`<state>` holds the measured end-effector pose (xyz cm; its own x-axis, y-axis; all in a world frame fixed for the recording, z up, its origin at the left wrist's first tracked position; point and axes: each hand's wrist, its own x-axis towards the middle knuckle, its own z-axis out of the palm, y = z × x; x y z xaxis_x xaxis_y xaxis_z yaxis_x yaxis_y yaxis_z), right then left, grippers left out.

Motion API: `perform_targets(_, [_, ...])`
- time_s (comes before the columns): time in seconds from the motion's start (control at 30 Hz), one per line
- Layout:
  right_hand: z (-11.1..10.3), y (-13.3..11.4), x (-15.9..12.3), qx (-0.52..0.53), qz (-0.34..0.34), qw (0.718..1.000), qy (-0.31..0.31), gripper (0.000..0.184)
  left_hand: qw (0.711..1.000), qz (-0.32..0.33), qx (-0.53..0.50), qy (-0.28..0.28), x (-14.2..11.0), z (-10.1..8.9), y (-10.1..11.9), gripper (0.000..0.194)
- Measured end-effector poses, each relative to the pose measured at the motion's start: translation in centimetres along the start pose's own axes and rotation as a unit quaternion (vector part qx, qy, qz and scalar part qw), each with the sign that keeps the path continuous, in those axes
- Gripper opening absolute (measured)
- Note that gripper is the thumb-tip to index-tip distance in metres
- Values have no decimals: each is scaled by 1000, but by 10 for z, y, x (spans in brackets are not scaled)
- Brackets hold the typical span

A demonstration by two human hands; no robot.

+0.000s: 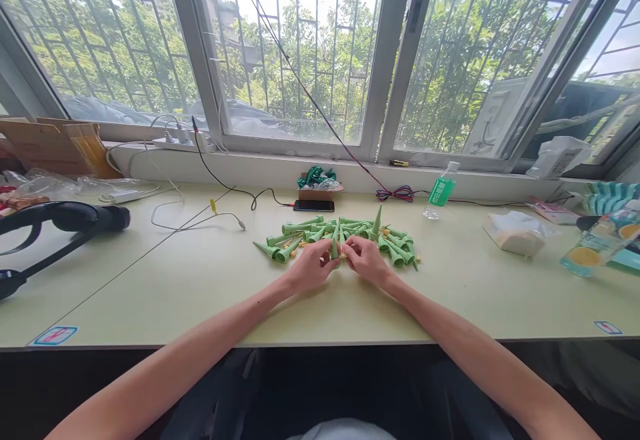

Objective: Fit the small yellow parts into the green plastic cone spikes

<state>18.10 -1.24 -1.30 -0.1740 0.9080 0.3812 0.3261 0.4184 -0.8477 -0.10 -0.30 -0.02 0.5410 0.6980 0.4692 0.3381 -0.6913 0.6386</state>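
Note:
On the table lies a pile of light green, hollow, pointed cones (400, 251), with small yellow pieces (419, 259) scattered among them. My left hand (311, 264) pinches one green cone (335, 245), point up, at the near edge of the pile. Close beside it, my right hand (369, 261) has its thumb and fingertips pressed together. Whatever those fingertips hold is too small to make out. Behind the right hand, another cone (377, 221) stands upright, tip to the window.
A black phone (313, 206) and a small box (320, 193) of dark green items lie behind the pile. A bottle (441, 191) and tissue pack (518, 233) stand right. Loose cables (200, 222) and a black headset (90, 220) are left. The table's front edge (330, 344) runs beneath my forearms.

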Motion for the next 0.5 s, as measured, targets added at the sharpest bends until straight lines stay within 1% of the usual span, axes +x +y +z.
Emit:
perform_targets(0.13, [0, 2, 1, 4, 10, 1000, -9, 25, 1000, 4, 3, -15, -1, 1, -2, 5])
perform_targets(0.27, [0, 0, 1, -1, 12, 1000, -9, 25, 1000, -7, -3, -17, 0, 1, -1, 6])
perform_targets(0.37, [-1, -5, 0, -46, -16, 999, 6, 25, 998, -31, -47, -7, 2, 0, 0, 12])
perform_targets(0.43, [-1, -8, -1, -85, -48, 995, 17, 25, 994, -54, -97, 11, 4, 0, 1, 19])
perform_targets(0.5, [-2, -10, -2, -97, -70, 993, 17, 24, 987, -81, -136, 31, 6, -2, 3, 25])
